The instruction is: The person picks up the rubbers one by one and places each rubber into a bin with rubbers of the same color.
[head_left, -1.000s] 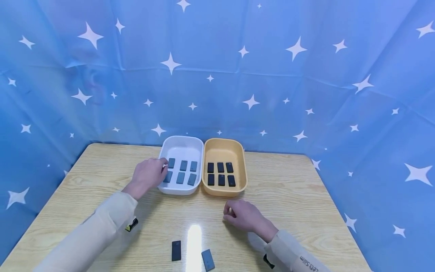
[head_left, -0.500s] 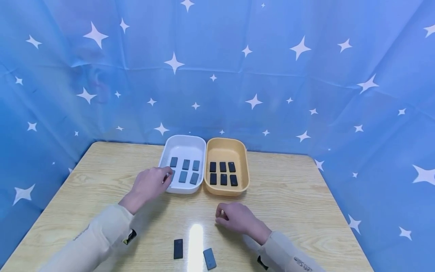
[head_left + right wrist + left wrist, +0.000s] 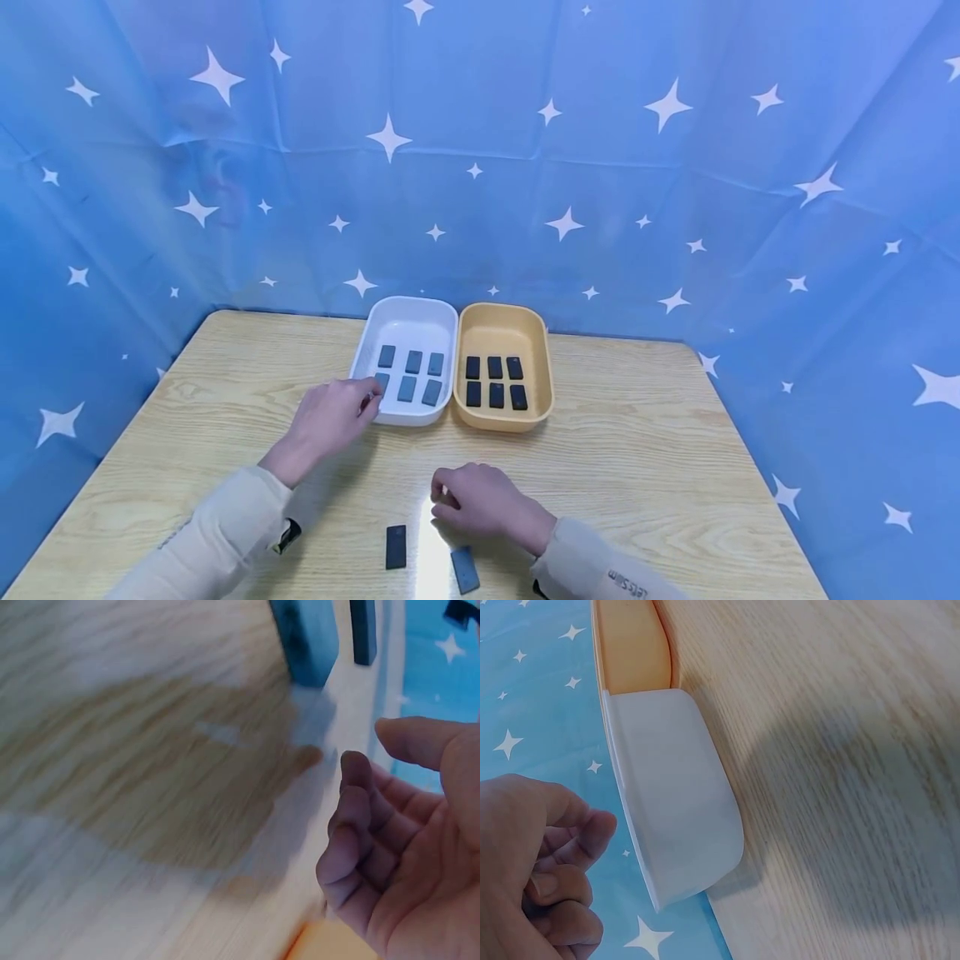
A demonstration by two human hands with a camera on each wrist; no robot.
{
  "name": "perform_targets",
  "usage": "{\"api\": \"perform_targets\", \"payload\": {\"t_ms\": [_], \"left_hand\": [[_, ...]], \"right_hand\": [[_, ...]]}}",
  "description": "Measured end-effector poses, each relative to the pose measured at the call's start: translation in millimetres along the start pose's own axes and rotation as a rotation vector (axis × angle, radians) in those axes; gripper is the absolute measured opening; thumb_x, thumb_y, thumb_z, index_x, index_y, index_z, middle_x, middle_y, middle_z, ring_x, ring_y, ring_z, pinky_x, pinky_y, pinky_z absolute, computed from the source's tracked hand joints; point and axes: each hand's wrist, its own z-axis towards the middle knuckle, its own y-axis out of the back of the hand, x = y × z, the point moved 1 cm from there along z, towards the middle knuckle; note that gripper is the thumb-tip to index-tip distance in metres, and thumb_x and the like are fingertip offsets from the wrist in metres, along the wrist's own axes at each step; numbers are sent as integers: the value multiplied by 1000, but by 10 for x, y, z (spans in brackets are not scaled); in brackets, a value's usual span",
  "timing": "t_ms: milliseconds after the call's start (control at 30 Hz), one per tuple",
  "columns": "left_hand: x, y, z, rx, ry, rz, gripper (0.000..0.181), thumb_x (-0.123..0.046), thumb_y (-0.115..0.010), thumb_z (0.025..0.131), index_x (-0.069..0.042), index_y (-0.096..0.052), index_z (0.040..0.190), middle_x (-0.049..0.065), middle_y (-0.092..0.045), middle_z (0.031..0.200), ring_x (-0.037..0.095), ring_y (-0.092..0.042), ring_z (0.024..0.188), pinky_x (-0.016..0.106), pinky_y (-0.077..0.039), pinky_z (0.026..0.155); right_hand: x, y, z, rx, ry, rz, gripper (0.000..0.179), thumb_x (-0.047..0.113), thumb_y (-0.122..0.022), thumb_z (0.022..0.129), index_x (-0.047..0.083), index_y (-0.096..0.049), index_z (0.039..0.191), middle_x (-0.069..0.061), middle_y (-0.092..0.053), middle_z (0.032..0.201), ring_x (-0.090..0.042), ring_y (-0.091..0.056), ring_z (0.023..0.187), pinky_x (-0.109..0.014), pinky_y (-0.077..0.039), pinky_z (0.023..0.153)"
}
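My left hand (image 3: 326, 421) hangs at the near left corner of the white bin (image 3: 411, 321), partly hiding a grey block inside. In the left wrist view its fingers are loosely bent, with nothing in them, beside the bin's outer wall (image 3: 679, 787). My right hand (image 3: 483, 504) hovers over the table just behind a loose grey rectangular block (image 3: 465, 571). Thumb and fingertips stand apart and hold nothing in the right wrist view, where the grey block (image 3: 311, 645) lies ahead of them. A black block (image 3: 396, 547) lies left of the grey one.
An orange-yellow bin (image 3: 502, 325) stands against the white bin's right side and holds several black blocks (image 3: 497, 396). Several grey blocks (image 3: 407, 389) lie in rows in the white bin. A blue star-patterned curtain (image 3: 480, 208) hangs behind the wooden table (image 3: 637, 433).
My right hand has moved left and toward the front, closer to the loose grey block. My left hand has drawn back slightly from over the white bin. The head view has shifted a little.
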Motion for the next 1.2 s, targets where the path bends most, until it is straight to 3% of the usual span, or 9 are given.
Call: {"api": "perform_targets", "payload": {"t_ms": [300, 500, 667, 967, 1200], "left_hand": [[3, -16, -35, -9, 2, -1, 8, -19, -61, 92, -16, -69, 94, -5, -61, 67, 7, -46, 52, 24, -35, 47], [24, -23, -47, -41, -3, -5, 7, -18, -62, 91, -17, -69, 91, -6, -60, 66, 7, -45, 51, 26, -35, 47], [31, -28, -63, -35, -5, -12, 8, -18, -61, 92, -16, -69, 92, -5, -61, 66, 6, -45, 51, 26, -35, 47], [38, -42, -68, -12, 11, -21, 11, -19, -60, 92, -16, -70, 96, -5, -64, 69, 6, -46, 52, 24, -36, 47], [39, -77, -61, -11, 18, -18, 10, -20, -61, 92, -16, -70, 94, -5, -63, 69, 7, -46, 53, 25, -36, 48]], "right_hand": [[302, -59, 162, 14, 39, -73, 17, 33, -63, 91, 23, -63, 105, 16, -49, 61, -1, -44, 53, -20, -35, 49], [468, -151, 263, 16, 59, -144, 16, 37, -62, 93, 23, -58, 90, 12, -43, 56, -5, -42, 46, -23, -32, 44], [556, -235, 304, 31, 36, -157, 26, 42, -61, 93, 23, -49, 81, 11, -42, 54, -8, -42, 45, -25, -31, 42], [663, -295, 304, 56, -30, -249, 35, 59, -58, 88, 25, -51, 85, 7, -47, 58, -12, -46, 49, -29, -34, 45], [688, -317, 332, 48, 4, -245, 29, 44, -63, 87, 23, -49, 74, 6, -49, 57, -11, -47, 49, -28, -35, 45]]}}
